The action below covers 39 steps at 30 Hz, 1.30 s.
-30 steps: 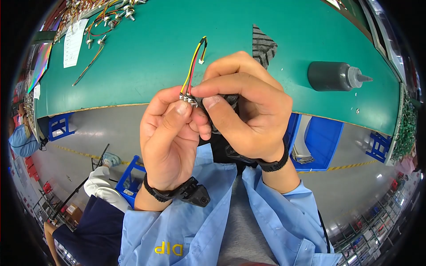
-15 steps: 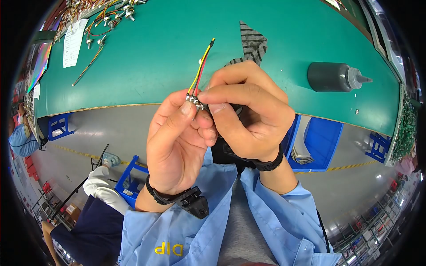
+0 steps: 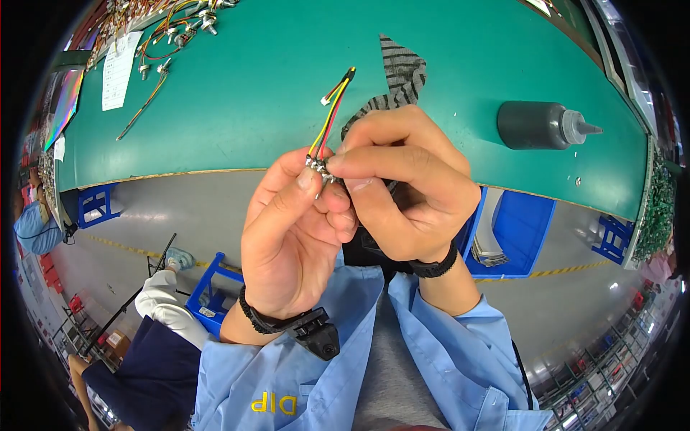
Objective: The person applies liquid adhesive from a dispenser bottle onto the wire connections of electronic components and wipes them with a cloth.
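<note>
Above the table's near edge, my left hand (image 3: 284,223) pinches a small metal potentiometer (image 3: 317,167) between thumb and fingers. Its soldered terminals face up, and yellow, red and black wires (image 3: 333,118) rise from them to a dark band and a small white connector (image 3: 325,100). My right hand (image 3: 413,187) is closed, thumb and index fingertips pressed at the potentiometer's right side. A grey cloth with black stripes (image 3: 402,72) runs from above the table down behind my right fingers and shows again between them; its lower part is hidden.
On the green table (image 3: 259,93) stand a dark squeeze bottle (image 3: 535,124) lying on its side, a paper slip (image 3: 119,70) and several wired potentiometers (image 3: 183,36). Below are a blue bin (image 3: 528,230) and a blue stool (image 3: 212,294). A person (image 3: 154,366) is at the lower left.
The potentiometer has shifted slightly right and down, and its wires have turned so the white connector shows more. The striped cloth has slid a little left.
</note>
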Available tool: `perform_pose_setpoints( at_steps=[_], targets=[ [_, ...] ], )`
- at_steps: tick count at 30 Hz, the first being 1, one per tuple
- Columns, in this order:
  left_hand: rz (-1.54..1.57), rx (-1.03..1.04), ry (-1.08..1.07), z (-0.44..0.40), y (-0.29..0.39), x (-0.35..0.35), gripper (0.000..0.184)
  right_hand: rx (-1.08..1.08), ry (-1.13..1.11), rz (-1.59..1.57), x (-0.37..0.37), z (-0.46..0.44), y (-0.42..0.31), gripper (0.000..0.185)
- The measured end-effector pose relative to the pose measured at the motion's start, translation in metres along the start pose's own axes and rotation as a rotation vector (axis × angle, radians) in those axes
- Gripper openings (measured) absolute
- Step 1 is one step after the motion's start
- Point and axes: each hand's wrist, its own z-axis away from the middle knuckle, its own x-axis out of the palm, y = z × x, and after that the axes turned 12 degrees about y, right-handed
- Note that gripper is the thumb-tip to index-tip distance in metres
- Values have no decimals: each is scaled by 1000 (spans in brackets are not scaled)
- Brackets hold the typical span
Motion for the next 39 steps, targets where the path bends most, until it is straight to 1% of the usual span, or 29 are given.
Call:
perform_pose_setpoints(
  at_steps=[5, 8, 9, 12, 13, 16, 17, 20, 25, 28, 29, 31, 33, 34, 36, 37, 39],
  targets=[
    [-13, 9, -36, -1, 0, -3, 27, -41, -37, -25, -2, 2, 3, 16],
    [122, -58, -45, -4, 0, -8, 22, -19, -52, -34, -3, 1, 4, 16],
    [122, -58, -45, -5, 0, -8, 22, -19, -52, -33, -4, 2, 5, 16],
    [130, 41, -151, -6, 4, -9, 23, -20, -34, 16, -8, 3, 6, 16],
    [130, 49, -156, -5, 4, -8, 23, -27, -36, 10, -8, 1, 5, 16],
    [-100, 383, -118, 1, 2, -7, 25, 56, 221, 206, -5, -7, -1, 21],
    [-103, 388, -119, 2, 3, -8, 25, 54, 222, 200, -6, -12, 0, 21],
    [-182, 493, -171, 5, 4, -11, 28, -510, 101, 606, -13, -34, 12, 19],
    [-229, 589, -168, 11, 7, -9, 28, -532, 139, 615, 2, -34, 24, 21],
    [-262, 661, -172, 14, 8, -10, 28, 24, 20, 357, 6, -21, 5, 20],
    [-263, 663, -173, 15, 9, -10, 28, 22, 20, 355, 3, -18, 4, 20],
    [-268, 667, -173, 16, 9, -11, 28, -28, 86, 376, -11, -11, 5, 12],
    [-264, 669, -176, 16, 9, -11, 28, -56, 116, 391, -24, -6, -1, 11],
    [-257, 672, -180, 15, 8, -12, 28, 150, 146, 299, -30, -2, -9, 13],
    [-244, 671, -193, 13, 5, -11, 27, 561, 213, 114, -43, 6, -23, 23],
    [-242, 666, -201, 12, 4, -10, 27, 556, 219, 119, -49, 7, -25, 23],
    [-260, 744, -174, 14, 3, -8, 27, 530, 145, 151, -59, 12, -26, 25]
  ],
)
